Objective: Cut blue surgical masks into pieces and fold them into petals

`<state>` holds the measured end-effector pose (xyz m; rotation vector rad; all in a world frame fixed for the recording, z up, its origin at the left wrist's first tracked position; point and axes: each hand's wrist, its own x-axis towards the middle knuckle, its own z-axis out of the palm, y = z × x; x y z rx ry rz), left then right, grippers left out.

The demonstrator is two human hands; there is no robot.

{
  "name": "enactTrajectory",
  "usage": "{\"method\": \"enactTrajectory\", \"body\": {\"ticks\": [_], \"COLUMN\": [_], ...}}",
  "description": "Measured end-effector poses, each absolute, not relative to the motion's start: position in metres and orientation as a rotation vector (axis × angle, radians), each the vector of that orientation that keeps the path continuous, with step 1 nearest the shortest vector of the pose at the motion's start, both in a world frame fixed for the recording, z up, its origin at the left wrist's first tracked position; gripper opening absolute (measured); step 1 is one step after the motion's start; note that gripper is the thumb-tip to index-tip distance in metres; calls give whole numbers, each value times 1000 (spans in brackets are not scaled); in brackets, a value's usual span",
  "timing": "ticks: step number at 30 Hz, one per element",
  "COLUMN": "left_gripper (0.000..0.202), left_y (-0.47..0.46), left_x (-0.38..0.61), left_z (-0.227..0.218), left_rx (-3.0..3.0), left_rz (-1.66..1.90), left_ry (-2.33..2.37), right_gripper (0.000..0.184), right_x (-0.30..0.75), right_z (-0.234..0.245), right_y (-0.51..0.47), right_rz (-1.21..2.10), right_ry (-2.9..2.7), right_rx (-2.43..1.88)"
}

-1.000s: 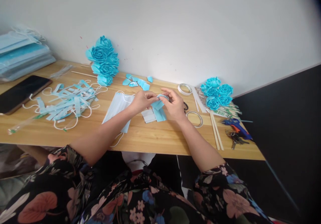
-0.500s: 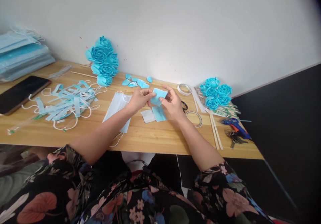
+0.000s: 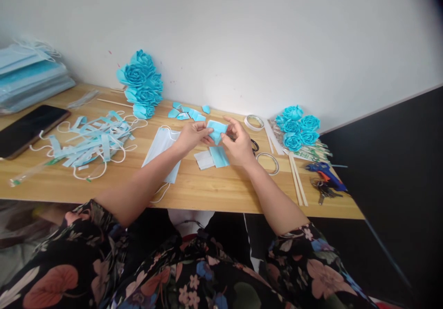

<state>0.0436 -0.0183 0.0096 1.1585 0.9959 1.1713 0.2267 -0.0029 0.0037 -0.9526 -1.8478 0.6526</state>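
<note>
Wooden counter (image 3: 207,193) against white wall. Left hand (image 3: 194,136) and right hand (image 3: 238,147) both pinch blue fabric piece (image 3: 216,130), raised above cut squares (image 3: 212,157). Judged step: folding piece; next needs crease pressed firmly.

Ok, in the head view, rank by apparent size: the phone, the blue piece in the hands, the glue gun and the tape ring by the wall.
1. Phone, largest, though it lies nearer the camera's edge.
2. Glue gun.
3. Blue piece pinched by both hands, and the tape ring: these look alike, so no ranking.
</note>
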Motion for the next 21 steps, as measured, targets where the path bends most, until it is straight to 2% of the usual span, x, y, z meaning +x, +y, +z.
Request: {"method": "enactTrajectory", "body": {"ticks": [12, 17, 21], "left_gripper": [12, 21, 15], "left_y": [-13, -8, -4], "left_x": [39, 32, 29], "left_z": [7, 1, -4], "left_rx": [1111, 937, 829], "left_rz": [1226, 1302, 1321], "left_ry": [995, 869, 809], "right_gripper": [46, 43, 42], "right_x": [235, 259, 276], "right_z": [8, 27, 43], "right_y": [5, 16, 9], "right_rz": [594, 289, 160], "right_ry": [-1857, -2090, -2373], "right_rx": [-1013, -1354, -1621]}}
